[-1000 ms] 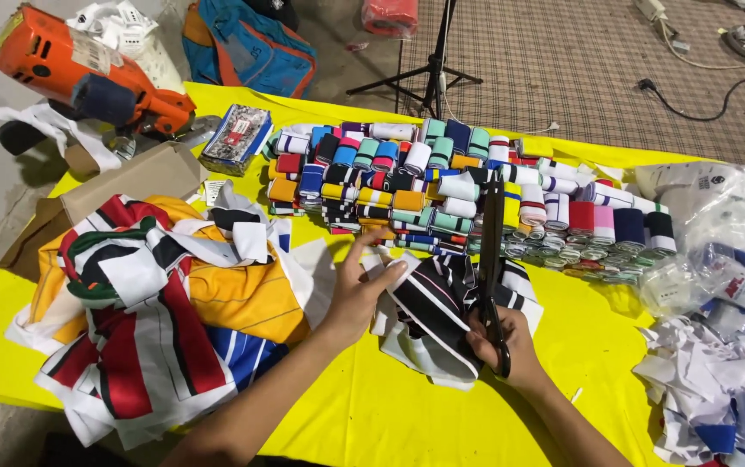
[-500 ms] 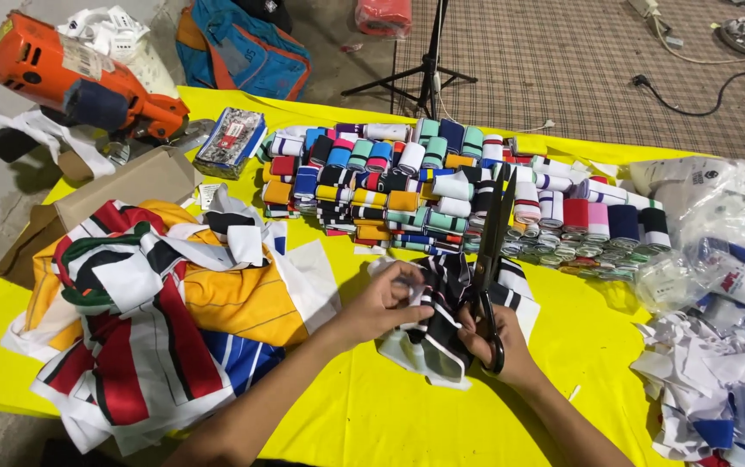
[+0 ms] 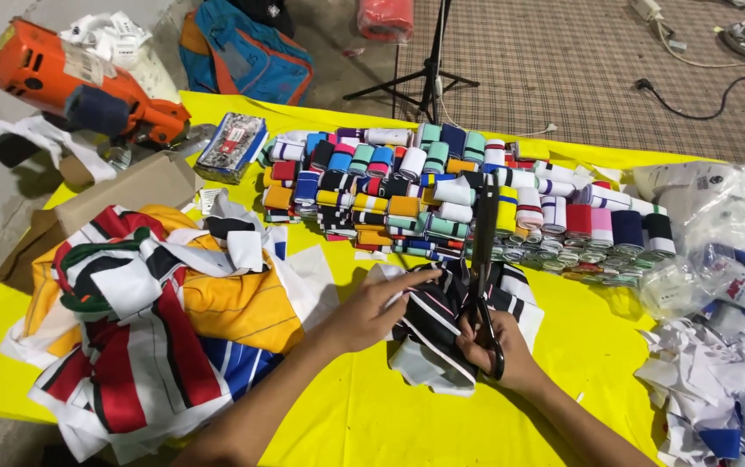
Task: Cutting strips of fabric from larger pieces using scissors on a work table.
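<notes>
A pair of black scissors (image 3: 483, 285) is being gripped by the right hand (image 3: 498, 355), fingers (image 3: 474, 339) curled shut through the handle loops, with the blades being pointed straight up and away from the fingers toward the rolled stock. Whether the blades are parted or shut can't really be told from this angle.

A black piece of ribbed trim with white stripes (image 3: 433, 324) is being pinned down by the left hand (image 3: 364, 311); its fingers (image 3: 411, 281) are being stretched out flat on the fabric, not closed around anything. The trim is lying right between the two hands, touching both, on the yellow bench (image 3: 355, 415).

Just beyond the scissor tips, rows of rolled striped trim pieces (image 3: 442, 195) in lots of colours are being kept stacked side by side. Off to the left of the left fingers, a messy pile of collars and fabric (image 3: 147, 320) in red, white, black and orange is being left in a heap. To the right of the right fingers, clear plastic bags (image 3: 719, 233) and white offcuts (image 3: 719, 389) are being piled up. Far beyond the left fingers, an orange power tool (image 3: 70, 82) is sitting at the bench corner.
</notes>
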